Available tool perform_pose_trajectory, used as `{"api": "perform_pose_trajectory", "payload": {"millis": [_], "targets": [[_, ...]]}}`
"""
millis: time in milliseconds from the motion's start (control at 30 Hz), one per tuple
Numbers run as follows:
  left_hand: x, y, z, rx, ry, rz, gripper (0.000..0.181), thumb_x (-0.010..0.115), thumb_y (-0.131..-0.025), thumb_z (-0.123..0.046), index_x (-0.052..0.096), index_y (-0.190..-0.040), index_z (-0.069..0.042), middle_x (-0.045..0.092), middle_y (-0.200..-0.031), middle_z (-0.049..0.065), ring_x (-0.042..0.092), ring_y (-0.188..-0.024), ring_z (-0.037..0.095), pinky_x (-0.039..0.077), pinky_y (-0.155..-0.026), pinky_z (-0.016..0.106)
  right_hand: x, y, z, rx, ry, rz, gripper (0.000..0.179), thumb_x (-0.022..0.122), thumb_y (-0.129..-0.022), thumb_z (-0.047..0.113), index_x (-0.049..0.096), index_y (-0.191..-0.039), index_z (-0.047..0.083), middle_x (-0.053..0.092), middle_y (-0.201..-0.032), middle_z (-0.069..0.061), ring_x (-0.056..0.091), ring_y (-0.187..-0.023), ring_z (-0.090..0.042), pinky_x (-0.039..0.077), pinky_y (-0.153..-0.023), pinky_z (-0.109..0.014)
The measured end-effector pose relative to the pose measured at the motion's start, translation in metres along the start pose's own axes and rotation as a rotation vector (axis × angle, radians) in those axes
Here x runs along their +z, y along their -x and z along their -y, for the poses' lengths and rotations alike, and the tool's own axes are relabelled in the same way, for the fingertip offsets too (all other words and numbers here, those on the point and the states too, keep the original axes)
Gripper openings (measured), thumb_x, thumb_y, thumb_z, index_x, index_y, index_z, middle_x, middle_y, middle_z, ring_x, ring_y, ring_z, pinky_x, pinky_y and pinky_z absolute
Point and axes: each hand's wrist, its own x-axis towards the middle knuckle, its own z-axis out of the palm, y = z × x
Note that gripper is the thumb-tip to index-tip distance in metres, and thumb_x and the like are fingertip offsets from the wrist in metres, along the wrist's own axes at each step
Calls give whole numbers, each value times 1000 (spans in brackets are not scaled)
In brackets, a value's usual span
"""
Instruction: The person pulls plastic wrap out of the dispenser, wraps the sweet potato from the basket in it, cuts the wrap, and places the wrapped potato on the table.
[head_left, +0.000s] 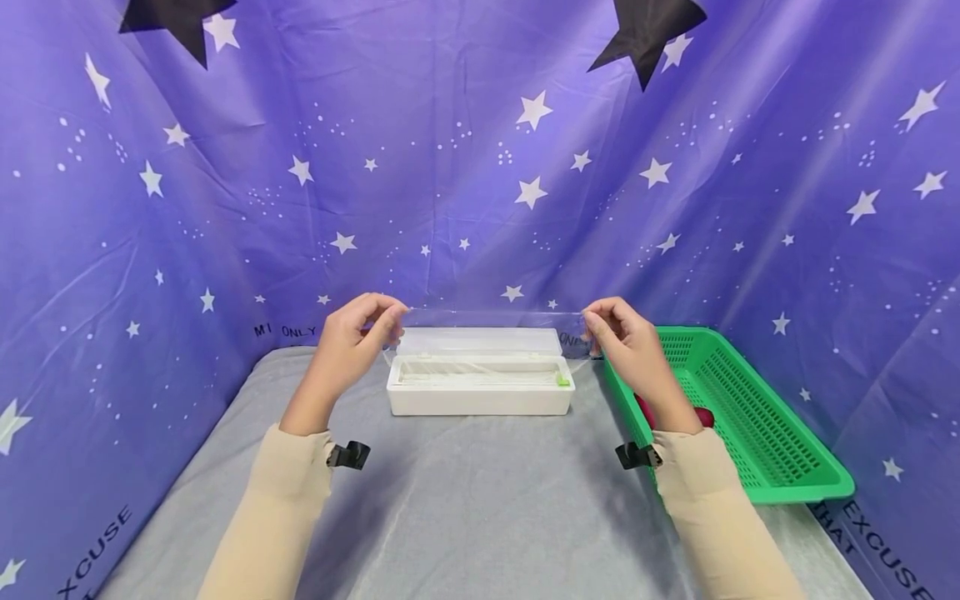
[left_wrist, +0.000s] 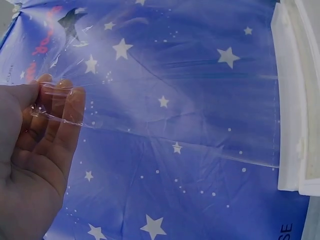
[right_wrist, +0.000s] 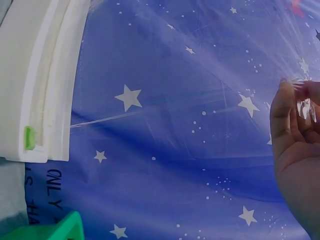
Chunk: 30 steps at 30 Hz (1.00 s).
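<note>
A clear sheet of plastic wrap (left_wrist: 165, 115) is stretched between both hands, its top edge nearly level in the head view. My left hand (head_left: 358, 333) pinches one corner between thumb and fingers, and my right hand (head_left: 628, 340) pinches the other. Below and between them sits a white plastic wrap dispenser box (head_left: 480, 402) on the table. Its lid (head_left: 480, 340) stands raised at the back, and a small green slider (head_left: 562, 380) shows at the right end. From the box the film runs up to the hands, as both wrist views show.
A green plastic basket (head_left: 776, 417) stands at the right, with dark red things (head_left: 703, 417) in it, partly hidden by my right wrist. Grey cloth (head_left: 465, 500) covers the table. A purple star-printed curtain (head_left: 450, 167) closes in the back and sides.
</note>
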Motion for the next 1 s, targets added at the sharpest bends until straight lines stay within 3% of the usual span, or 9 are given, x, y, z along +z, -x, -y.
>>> {"api": "perform_pose_trajectory", "payload": {"millis": [200,300,467,600,800,1000], "targets": [[2,9,-2,-47,25,22,12,59,-101,-5,70,-103,-3,63,-85,11,67,-69,25,59,-64,32,1,11,-3,30,-10,40,12,53,-104,5,60,-110,-3,62,-82,-20,58,-64,-26,51,-57,-26],[3,12,-1,-63,37,37,13,59,-102,-8,70,-105,-4,64,-88,9,68,-72,26,59,-66,30,2,14,-2,31,-21,47,11,53,-104,5,60,-109,-3,62,-81,-19,58,-62,-23,51,-56,-26],[6,15,3,-70,83,67,14,60,-102,-17,71,-106,-10,64,-90,2,68,-75,19,59,-67,28,4,17,-5,25,-42,39,10,53,-103,2,60,-107,-4,61,-80,-16,56,-60,-29,50,-54,-26],[10,17,9,-79,89,86,15,60,-102,-21,72,-106,-11,65,-90,2,68,-73,17,59,-67,28,6,19,-12,48,-47,54,10,53,-103,2,60,-107,-4,61,-81,-20,56,-59,-32,50,-52,-27],[19,26,21,-144,106,124,19,60,-103,-25,71,-106,-11,65,-93,5,69,-76,24,59,-68,29,10,24,-24,105,-28,79,11,55,-103,6,61,-108,-1,62,-81,-21,58,-58,-30,50,-51,-29],[29,37,34,-178,122,155,19,59,-103,-25,70,-105,-10,65,-90,6,68,-76,19,59,-68,29,15,31,-38,131,-23,104,12,56,-103,6,61,-110,-2,60,-81,-22,57,-59,-30,50,-52,-29]]}}
